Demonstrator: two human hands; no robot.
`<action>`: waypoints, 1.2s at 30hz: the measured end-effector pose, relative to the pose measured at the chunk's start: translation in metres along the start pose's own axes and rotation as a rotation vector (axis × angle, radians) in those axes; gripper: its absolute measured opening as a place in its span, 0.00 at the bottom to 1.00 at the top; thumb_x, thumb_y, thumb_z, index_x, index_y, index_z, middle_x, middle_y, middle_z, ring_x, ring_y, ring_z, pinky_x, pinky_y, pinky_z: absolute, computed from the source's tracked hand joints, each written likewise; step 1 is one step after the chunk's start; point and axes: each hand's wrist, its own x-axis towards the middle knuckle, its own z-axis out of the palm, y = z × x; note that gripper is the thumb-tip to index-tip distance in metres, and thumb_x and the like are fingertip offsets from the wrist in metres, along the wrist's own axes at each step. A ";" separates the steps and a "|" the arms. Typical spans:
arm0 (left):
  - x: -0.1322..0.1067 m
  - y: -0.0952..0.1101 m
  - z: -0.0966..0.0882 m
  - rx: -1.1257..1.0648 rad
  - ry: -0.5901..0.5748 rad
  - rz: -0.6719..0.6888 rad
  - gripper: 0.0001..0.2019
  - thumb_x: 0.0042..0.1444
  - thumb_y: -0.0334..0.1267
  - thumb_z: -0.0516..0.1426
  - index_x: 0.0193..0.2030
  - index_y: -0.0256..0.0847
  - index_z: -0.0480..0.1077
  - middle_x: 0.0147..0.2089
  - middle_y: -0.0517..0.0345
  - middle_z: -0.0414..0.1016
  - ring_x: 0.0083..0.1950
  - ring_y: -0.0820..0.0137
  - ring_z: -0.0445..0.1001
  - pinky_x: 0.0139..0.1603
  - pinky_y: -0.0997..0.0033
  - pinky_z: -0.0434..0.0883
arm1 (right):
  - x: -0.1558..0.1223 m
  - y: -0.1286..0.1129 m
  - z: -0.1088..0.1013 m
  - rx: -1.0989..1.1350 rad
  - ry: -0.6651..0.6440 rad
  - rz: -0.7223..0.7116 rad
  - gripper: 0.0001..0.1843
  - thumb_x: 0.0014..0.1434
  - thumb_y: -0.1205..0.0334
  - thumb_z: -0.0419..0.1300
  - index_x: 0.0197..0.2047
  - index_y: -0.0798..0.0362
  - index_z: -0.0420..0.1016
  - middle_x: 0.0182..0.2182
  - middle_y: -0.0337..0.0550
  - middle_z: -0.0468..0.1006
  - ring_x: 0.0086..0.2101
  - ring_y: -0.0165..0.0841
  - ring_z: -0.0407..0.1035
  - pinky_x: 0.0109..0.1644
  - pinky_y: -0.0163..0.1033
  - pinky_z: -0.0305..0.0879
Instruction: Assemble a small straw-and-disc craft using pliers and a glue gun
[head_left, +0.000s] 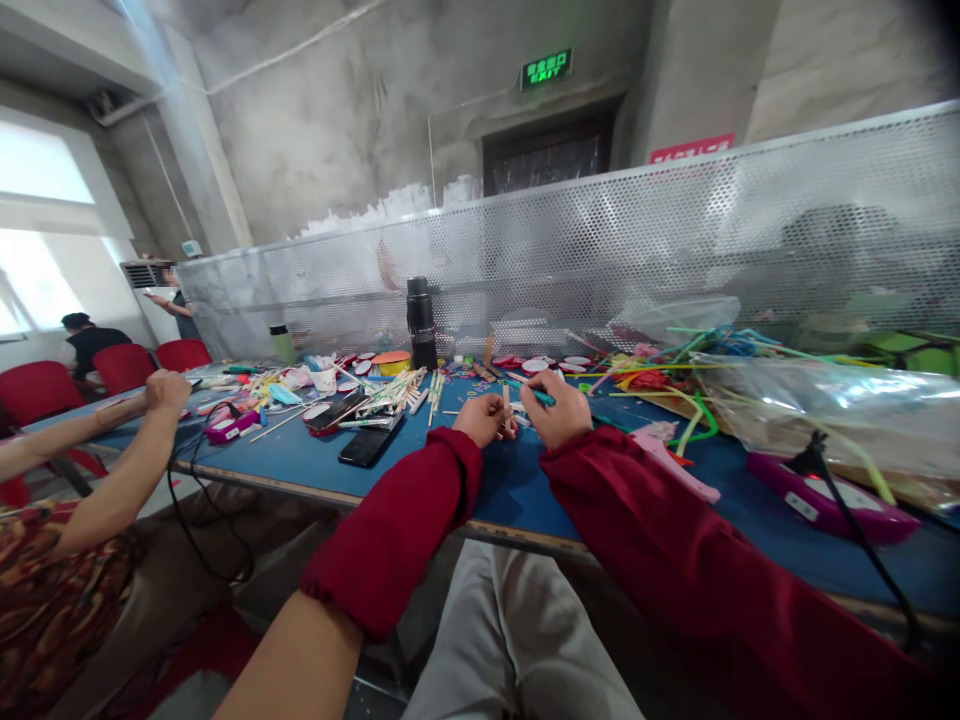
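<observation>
My left hand (484, 420) is closed, with a small pale wooden stick (506, 397) pinched upright between thumb and fingers. My right hand (562, 412), just to its right, is closed round a teal pen-shaped tool (543, 397); its tip points left towards the stick. Whether the tip touches the stick is too small to tell. Both hands are over the blue table (510, 490) near its front edge, and red sleeve covers hide my wrists. Thin sticks and small coloured bits lie just beyond the hands.
A black phone (369, 446) and a black flask (421, 325) are to the left. Pipe cleaners (720, 345), plastic bags (847, 400) and a purple corded device (829, 500) crowd the right. Behind stands a perforated metal screen (637, 240). Another person's raised fist (169, 390) is at left.
</observation>
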 end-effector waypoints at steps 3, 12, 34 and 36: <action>0.000 0.000 0.000 -0.011 -0.004 -0.005 0.06 0.62 0.33 0.56 0.33 0.38 0.66 0.27 0.60 0.76 0.24 0.74 0.76 0.23 0.79 0.67 | 0.000 -0.001 0.000 0.007 -0.005 0.000 0.08 0.60 0.57 0.57 0.30 0.48 0.70 0.27 0.41 0.77 0.28 0.36 0.69 0.33 0.40 0.59; 0.001 -0.002 0.000 -0.017 0.011 -0.020 0.07 0.62 0.35 0.58 0.33 0.39 0.65 0.27 0.60 0.76 0.24 0.74 0.75 0.26 0.77 0.69 | -0.001 0.001 0.002 0.003 0.000 0.001 0.07 0.59 0.58 0.57 0.30 0.48 0.70 0.25 0.40 0.77 0.28 0.35 0.69 0.33 0.40 0.58; 0.000 0.000 0.001 -0.007 0.002 -0.030 0.08 0.62 0.36 0.58 0.32 0.39 0.65 0.27 0.60 0.76 0.24 0.75 0.76 0.26 0.78 0.68 | -0.001 -0.002 -0.001 0.038 -0.013 0.000 0.07 0.59 0.57 0.57 0.31 0.48 0.71 0.26 0.41 0.77 0.29 0.36 0.70 0.34 0.40 0.60; 0.000 0.001 0.001 -0.017 0.008 -0.040 0.07 0.62 0.36 0.58 0.33 0.39 0.65 0.27 0.61 0.76 0.24 0.75 0.75 0.26 0.78 0.68 | -0.001 -0.002 -0.001 0.049 -0.021 -0.005 0.07 0.59 0.58 0.57 0.31 0.48 0.71 0.27 0.41 0.77 0.29 0.36 0.71 0.35 0.40 0.61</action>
